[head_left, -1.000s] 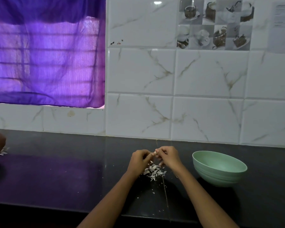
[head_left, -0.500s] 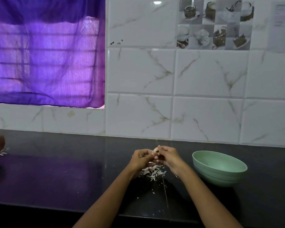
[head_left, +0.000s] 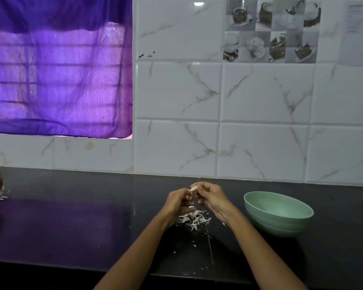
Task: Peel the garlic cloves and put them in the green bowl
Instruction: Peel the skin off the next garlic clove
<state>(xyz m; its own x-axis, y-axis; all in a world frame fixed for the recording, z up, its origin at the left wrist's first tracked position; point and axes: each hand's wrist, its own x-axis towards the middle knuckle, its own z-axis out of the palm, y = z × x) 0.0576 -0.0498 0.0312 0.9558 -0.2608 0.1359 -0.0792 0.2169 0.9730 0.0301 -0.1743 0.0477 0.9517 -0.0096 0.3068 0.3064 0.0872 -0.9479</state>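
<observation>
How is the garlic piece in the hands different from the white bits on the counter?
The garlic clove is one plump, smooth piece; the peels are many thin, flat scraps. The clove is held up, pinched between the left hand and right hand; the peels lie loose on the black counter. Both look pale white.

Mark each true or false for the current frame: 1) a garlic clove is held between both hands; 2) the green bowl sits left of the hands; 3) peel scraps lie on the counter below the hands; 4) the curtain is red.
1) True: the garlic clove is pinched between the left hand and the right hand.
2) False: the green bowl stands to the right of the hands.
3) True: the peel scraps lie piled on the black counter.
4) False: the curtain is purple.
</observation>
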